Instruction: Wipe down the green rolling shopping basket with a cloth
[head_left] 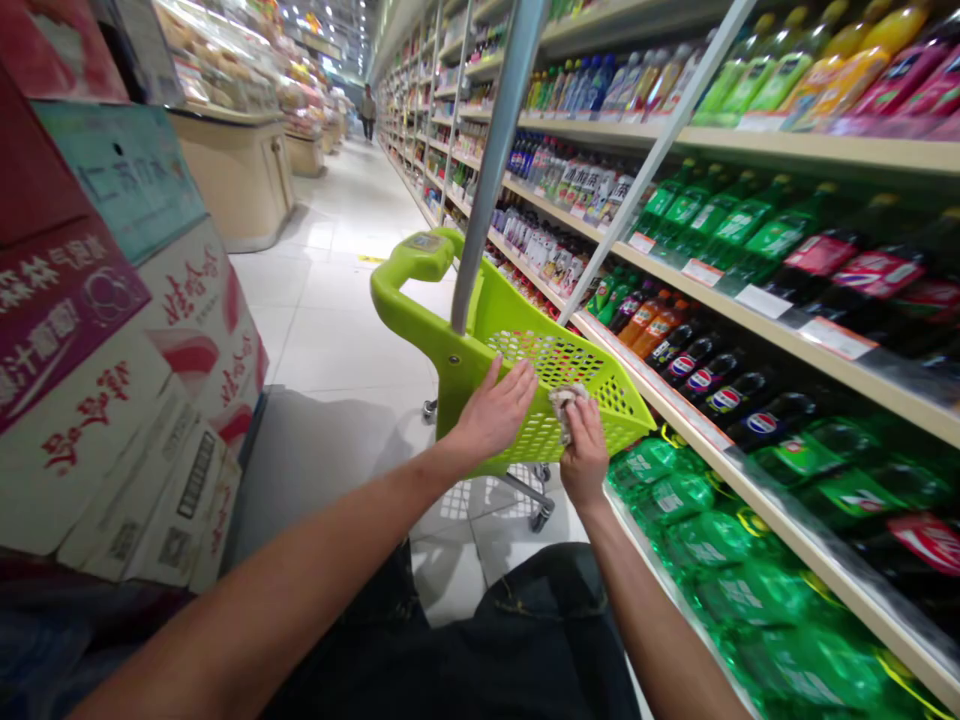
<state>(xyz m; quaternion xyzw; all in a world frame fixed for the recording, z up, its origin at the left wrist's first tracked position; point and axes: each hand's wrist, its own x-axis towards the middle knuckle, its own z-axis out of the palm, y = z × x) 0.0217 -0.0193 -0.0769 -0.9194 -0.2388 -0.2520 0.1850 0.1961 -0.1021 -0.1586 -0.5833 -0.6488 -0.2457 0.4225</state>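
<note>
In a supermarket aisle, shelves of bottled soft drinks fill the right of the frame, stacked printed cartons rise at the left, and white floor tiles run toward the top centre. Just below the middle stands a lime-green plastic shopping trolley, its curved handle at upper left. The left hand lies open on the trolley's mesh side, fingers straight and released, while the right hand, just beside it, grasps a crumpled pale item against that mesh; what the item is cannot be told.
</note>
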